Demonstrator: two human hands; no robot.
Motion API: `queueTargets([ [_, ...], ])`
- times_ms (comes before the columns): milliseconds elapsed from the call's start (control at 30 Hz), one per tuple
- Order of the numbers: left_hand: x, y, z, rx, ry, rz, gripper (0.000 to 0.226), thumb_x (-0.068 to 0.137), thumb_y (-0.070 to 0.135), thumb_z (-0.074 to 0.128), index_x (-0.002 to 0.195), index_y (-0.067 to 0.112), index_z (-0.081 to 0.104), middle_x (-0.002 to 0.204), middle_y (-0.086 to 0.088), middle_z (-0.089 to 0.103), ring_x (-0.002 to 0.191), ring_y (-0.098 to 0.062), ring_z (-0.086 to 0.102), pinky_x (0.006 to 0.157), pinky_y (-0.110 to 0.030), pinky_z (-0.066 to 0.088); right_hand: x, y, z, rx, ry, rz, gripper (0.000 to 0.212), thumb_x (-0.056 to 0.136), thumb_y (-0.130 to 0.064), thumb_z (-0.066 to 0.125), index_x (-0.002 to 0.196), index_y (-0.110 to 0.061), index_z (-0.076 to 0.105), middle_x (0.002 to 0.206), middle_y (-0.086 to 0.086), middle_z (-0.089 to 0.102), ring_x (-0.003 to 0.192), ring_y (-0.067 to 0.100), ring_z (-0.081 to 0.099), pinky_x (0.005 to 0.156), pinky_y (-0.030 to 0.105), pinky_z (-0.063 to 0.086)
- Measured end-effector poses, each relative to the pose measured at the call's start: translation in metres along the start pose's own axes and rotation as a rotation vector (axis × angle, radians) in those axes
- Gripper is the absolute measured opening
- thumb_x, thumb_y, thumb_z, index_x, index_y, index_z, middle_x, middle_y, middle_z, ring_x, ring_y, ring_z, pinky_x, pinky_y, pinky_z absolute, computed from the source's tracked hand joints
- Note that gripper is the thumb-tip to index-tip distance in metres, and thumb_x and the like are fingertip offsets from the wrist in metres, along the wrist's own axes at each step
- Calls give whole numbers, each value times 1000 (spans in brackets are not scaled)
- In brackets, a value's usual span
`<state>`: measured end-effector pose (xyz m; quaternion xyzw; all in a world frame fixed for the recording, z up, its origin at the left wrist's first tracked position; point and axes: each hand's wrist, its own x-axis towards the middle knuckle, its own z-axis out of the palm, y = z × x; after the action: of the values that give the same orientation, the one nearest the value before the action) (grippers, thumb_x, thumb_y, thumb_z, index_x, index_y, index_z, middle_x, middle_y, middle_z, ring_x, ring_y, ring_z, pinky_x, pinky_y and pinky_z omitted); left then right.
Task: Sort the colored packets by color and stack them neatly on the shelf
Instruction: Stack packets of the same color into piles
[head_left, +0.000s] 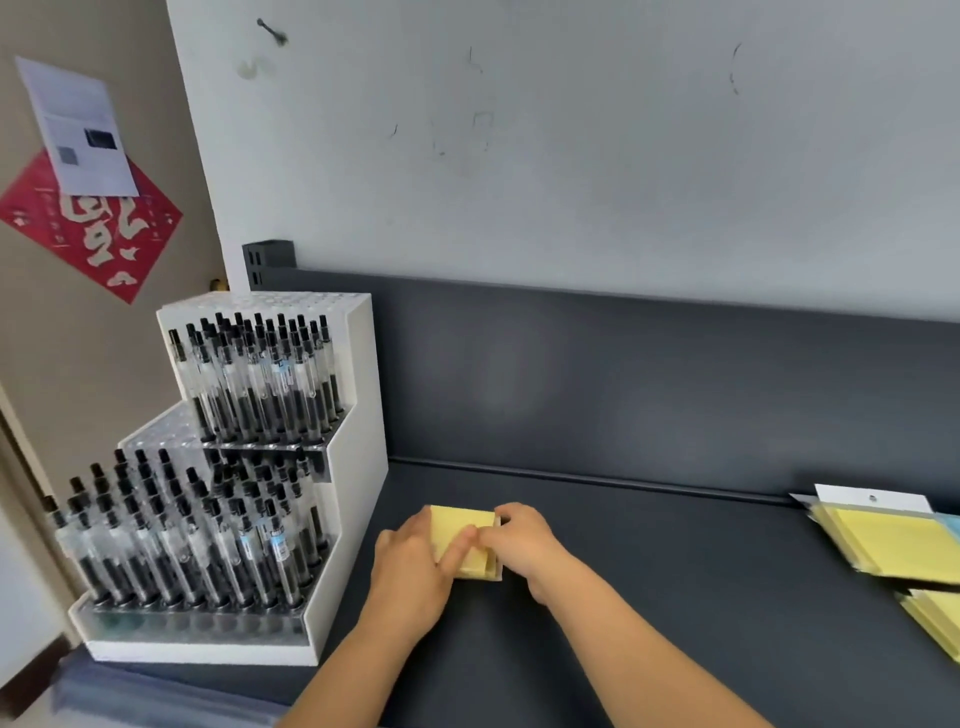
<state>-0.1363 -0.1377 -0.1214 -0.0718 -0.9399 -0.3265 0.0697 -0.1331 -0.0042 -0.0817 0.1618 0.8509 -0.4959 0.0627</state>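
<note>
Left hand (410, 564) and right hand (522, 540) both grip yellow packets (460, 522) on shelf (649, 571); rack (358, 415) at 9 o'clock, seemingly full of pens (249, 364).

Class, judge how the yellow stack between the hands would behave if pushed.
The yellow stack lies flat on the smooth shelf, so it likely slides, not tips. Its layers may shift; left hand and right hand brace it.

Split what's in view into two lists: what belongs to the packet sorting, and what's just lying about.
Job: small yellow packet stack, held by left hand and right hand; larger yellow packets at the right; dark shelf.
Lying about: white pen rack; red paper and white sheet stuck up at far left.
</note>
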Motion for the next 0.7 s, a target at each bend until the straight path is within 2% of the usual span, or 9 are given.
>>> queueTargets([
  [100,-3,1,-1,31,-94,29,105,64,72,62,143,14,24,140,1,40,119,-19,34,101,-31,36,-1,3,-5,106,-4,-12,65,87,-19,58,144,-7,29,144,7,38,126,21,43,93,24,38],
  [167,-3,3,-3,54,-79,44,105,63,69,65,143,14,24,142,1,39,118,-19,34,102,-30,35,-3,6,-12,209,-42,1,71,87,-21,59,147,-8,23,146,6,37,126,20,44,104,27,36],
  [267,-6,7,-6,71,-37,53,99,69,62,67,143,13,25,142,0,40,118,-20,35,102,-27,33,-12,15,-23,276,-116,-8,70,85,-18,64,145,-7,29,130,2,50,111,15,52,102,27,40],
  [367,-11,13,-11,-25,-83,8,106,69,51,74,147,10,15,140,-6,39,128,-22,29,106,-27,27,-19,25,-26,243,-140,-54,71,80,-18,72,141,-9,37,126,1,54,115,14,52,105,28,38],
  [433,-13,14,-15,-84,-115,-24,107,71,44,75,148,9,10,138,-10,40,133,-23,27,107,-27,25,-22,28,-25,194,-145,-90,70,79,-21,74,139,-8,40,122,2,56,113,15,52,101,26,39],
  [500,-13,12,-20,-119,-124,-20,99,72,40,76,146,8,19,135,-10,47,130,-22,36,101,-23,30,-23,29,-22,129,-128,-120,70,78,-24,75,137,-8,42,115,2,58,110,15,54,93,23,40],
  [567,-15,11,-23,-132,-134,19,78,75,31,76,138,8,37,119,-3,57,114,-16,50,88,-17,34,-23,29,-19,53,-117,-151,64,76,-24,76,132,-11,48,104,-1,58,101,13,56,86,21,42],
  [633,-18,11,-25,-133,-112,42,59,79,22,73,130,12,46,104,6,57,103,-11,53,81,-16,34,-21,30,-13,-50,-93,-195,44,75,-23,76,114,-14,59,90,-6,55,83,6,55,74,18,45],
  [700,-20,10,-24,-115,-76,50,53,83,20,68,131,16,46,102,6,57,99,-11,51,79,-17,34,-21,32,-5,-165,-20,-244,27,75,-21,75,96,-13,59,90,-3,53,75,6,50,60,15,39],
])
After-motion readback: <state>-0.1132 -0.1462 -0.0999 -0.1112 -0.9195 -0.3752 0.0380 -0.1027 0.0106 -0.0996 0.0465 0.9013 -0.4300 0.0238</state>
